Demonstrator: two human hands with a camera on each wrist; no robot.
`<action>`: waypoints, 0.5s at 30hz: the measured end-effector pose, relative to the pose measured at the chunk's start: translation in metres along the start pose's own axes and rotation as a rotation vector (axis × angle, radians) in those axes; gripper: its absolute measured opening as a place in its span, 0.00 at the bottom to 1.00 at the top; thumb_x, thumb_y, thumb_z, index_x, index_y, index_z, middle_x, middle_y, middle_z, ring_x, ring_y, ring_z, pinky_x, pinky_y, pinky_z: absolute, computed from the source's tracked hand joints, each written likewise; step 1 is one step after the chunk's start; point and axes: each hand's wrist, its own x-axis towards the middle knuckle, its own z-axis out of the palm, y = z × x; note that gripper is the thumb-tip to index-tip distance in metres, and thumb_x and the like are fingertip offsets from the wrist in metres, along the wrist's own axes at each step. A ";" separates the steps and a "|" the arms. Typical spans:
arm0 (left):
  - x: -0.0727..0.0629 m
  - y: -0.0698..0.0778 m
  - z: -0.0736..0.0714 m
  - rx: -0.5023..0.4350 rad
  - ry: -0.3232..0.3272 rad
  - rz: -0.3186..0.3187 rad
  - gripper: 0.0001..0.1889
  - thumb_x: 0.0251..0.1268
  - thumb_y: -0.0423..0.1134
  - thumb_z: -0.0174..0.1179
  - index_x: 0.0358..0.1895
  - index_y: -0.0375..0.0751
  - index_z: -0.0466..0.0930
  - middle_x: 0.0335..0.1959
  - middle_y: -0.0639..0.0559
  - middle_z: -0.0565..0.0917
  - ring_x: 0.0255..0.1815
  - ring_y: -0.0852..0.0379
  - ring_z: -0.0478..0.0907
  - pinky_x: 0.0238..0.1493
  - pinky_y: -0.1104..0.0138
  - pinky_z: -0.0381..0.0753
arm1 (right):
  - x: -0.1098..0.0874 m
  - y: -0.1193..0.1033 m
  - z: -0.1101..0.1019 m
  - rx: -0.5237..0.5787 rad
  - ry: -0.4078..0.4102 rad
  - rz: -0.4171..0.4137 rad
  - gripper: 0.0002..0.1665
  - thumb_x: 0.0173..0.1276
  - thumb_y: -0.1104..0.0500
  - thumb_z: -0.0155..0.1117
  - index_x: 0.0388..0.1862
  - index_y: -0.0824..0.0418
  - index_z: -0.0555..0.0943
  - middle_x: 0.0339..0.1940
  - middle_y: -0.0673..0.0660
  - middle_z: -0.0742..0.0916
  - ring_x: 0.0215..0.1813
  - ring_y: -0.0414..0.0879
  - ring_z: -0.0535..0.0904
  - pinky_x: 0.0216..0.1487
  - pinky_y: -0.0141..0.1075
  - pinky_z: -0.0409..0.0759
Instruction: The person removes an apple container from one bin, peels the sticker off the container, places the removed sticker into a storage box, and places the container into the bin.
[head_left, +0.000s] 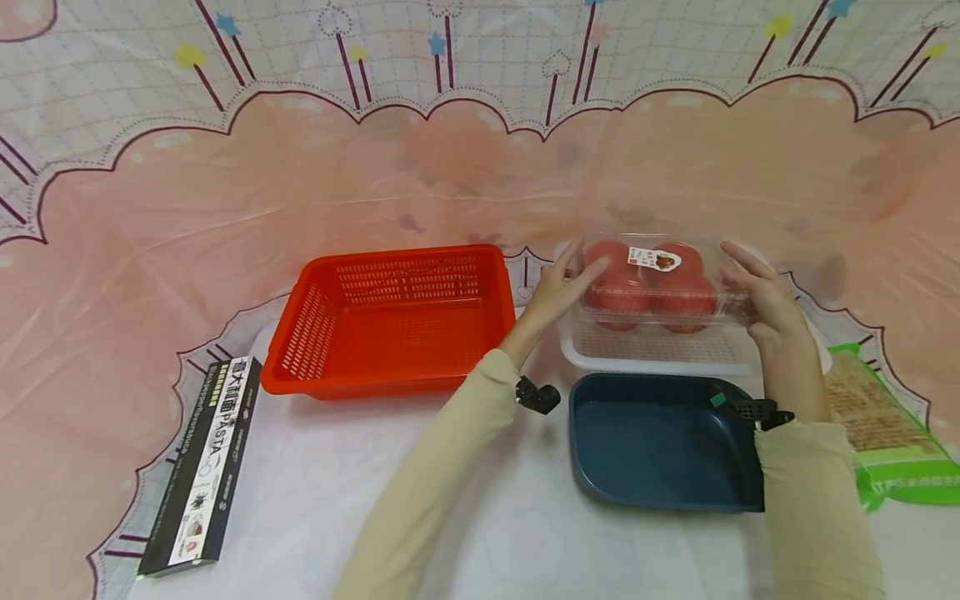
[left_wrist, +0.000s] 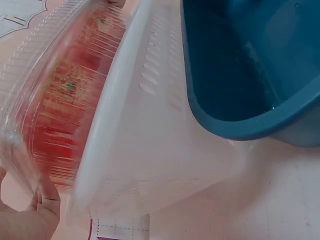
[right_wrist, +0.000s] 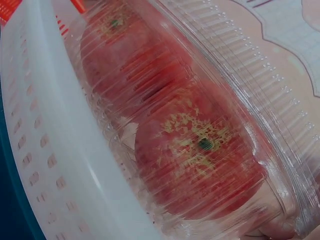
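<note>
Both hands hold a clear plastic box of round red fruits by its two ends. The fruits have yellowish patches around green stem spots, and a white label is on the lid. My left hand grips the left end, thumb over the top. At the right end my right hand grips the side, its fingers partly hidden by the plastic. Below the box is a white perforated basket; in the left wrist view the box is level with its rim.
A dark blue tray stands in front of the white basket. To the left are a red-orange basket and a black pasta box. A green-edged food bag lies to the right, beside the right forearm.
</note>
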 end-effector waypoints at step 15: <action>0.003 0.006 -0.006 -0.034 -0.008 0.002 0.28 0.64 0.56 0.58 0.67 0.62 0.68 0.65 0.49 0.72 0.51 0.51 0.72 0.49 0.59 0.77 | -0.001 -0.001 0.008 -0.104 0.006 -0.062 0.30 0.65 0.57 0.66 0.66 0.42 0.75 0.40 0.45 0.77 0.23 0.34 0.78 0.23 0.27 0.76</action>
